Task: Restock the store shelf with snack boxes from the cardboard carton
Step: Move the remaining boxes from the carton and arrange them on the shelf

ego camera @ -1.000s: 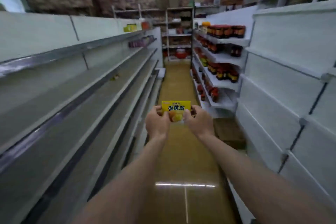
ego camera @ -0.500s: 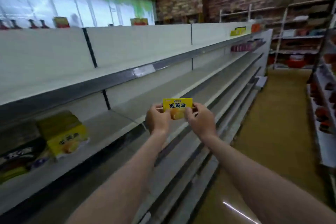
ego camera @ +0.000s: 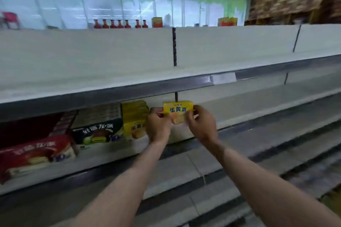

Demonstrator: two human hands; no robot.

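I hold a small yellow snack box (ego camera: 178,109) with blue lettering upright in front of the second shelf (ego camera: 114,155). My left hand (ego camera: 158,126) grips its left end and my right hand (ego camera: 202,125) grips its right end. Just left of it on that shelf stands a stack of the same yellow boxes (ego camera: 135,119). The cardboard carton is out of view.
Left of the yellow stack sit a dark green pie box (ego camera: 97,131) and a red pie box (ego camera: 35,155). The top shelf (ego camera: 129,72) is bare; lower shelves step out toward me. Red bottles (ego camera: 120,24) stand behind the shelving's back panel.
My view has swung left from the aisle to face the shelf. The box, still held in both hands, now sits close beside the yellow stack on the second shelf.
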